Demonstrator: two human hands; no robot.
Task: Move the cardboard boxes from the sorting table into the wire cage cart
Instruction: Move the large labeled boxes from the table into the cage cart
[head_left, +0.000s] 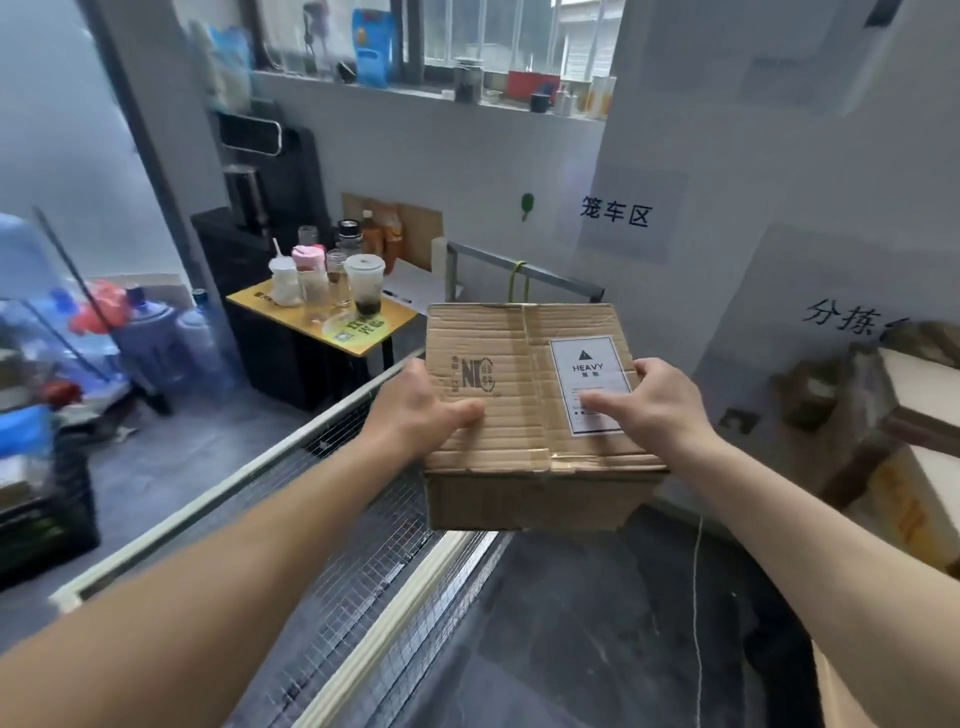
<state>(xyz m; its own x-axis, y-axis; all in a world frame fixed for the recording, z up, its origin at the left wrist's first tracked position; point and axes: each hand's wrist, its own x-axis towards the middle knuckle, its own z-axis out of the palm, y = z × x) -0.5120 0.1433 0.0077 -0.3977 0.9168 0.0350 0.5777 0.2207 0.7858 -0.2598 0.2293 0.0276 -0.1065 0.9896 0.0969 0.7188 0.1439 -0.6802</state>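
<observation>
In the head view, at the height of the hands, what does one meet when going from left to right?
Blue water jugs → yellow-topped table → left hand → cardboard box → right hand → blurred cardboard boxes near the right edge.

Single head-worn view, forward and downward, close over both outstretched forearms.

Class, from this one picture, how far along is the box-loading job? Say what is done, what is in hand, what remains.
Done: no box plainly shows on the dark cart floor. In hand: the left hand and right hand grip one cardboard box labelled HEAVY, above the wire cage cart. Left: setting it down, then the blurred cardboard at the right, seemingly waiting.
</observation>
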